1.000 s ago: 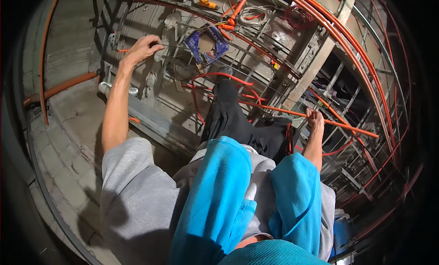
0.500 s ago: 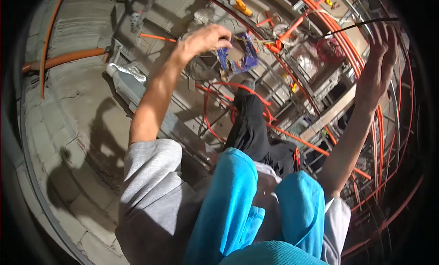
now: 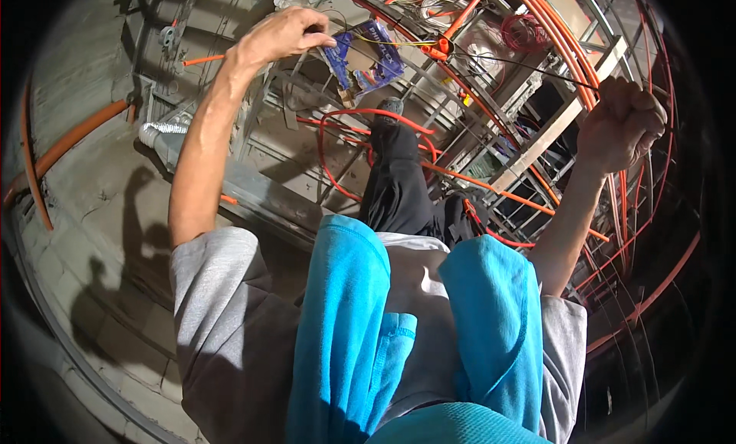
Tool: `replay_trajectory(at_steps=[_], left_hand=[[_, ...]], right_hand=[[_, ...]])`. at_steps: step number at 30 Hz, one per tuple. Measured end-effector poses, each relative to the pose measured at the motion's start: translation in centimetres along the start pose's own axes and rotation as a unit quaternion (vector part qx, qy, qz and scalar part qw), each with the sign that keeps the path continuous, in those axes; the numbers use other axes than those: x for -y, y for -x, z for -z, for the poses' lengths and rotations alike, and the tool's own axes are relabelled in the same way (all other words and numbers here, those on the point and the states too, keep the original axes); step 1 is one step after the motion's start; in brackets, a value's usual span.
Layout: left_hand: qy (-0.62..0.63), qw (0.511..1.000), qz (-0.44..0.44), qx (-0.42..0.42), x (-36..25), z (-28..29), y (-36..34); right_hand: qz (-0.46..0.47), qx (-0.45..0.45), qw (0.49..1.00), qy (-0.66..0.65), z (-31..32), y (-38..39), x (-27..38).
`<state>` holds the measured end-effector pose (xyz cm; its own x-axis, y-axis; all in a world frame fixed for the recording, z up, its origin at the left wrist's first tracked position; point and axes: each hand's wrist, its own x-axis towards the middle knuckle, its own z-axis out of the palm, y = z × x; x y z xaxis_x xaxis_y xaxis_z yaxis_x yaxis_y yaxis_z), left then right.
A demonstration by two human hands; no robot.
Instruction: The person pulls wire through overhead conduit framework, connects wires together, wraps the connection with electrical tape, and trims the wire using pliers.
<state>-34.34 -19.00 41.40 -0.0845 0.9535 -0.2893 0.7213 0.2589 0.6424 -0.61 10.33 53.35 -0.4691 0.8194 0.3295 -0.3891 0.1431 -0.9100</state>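
I see the thin dark cable (image 3: 529, 66) in the upper right of the frame, running between the orange conduit fitting (image 3: 438, 49) and the right hand (image 3: 622, 124), which is closed like a fist on it. The left hand (image 3: 287, 35), upper left of centre, has half-curled fingers near the torn blue package (image 3: 389, 61); I cannot tell if it grips the yellow wire (image 3: 397, 42).

A grey, dusty floor (image 3: 272, 149) spreads below, crossed by metal bars (image 3: 303, 81). A torn blue carton (image 3: 389, 61), a looped red tube (image 3: 406, 121), a white cable coil (image 3: 441, 11) and a pink coil (image 3: 525, 34) lie there; whether bars or floor carry each is unclear.
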Motion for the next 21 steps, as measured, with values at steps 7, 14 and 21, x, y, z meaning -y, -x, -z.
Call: replay_trajectory(at_steps=[7, 14, 21], left_hand=[[0.010, 0.998, 0.065, 0.024, 3.1, 5.4, 2.4], [-0.030, 0.989, 0.147, 0.005, 4.3, 11.0, 6.1], [-0.092, 0.980, 0.174, -0.028, 2.3, 15.7, 9.8]], right_hand=[[0.021, -0.024, 0.999, 0.026, 0.5, -0.2, -0.6], [0.013, -0.042, 0.999, 0.023, -1.2, -0.4, -0.9], [0.020, -0.004, 1.000, -0.014, 0.4, -0.7, -1.6]])
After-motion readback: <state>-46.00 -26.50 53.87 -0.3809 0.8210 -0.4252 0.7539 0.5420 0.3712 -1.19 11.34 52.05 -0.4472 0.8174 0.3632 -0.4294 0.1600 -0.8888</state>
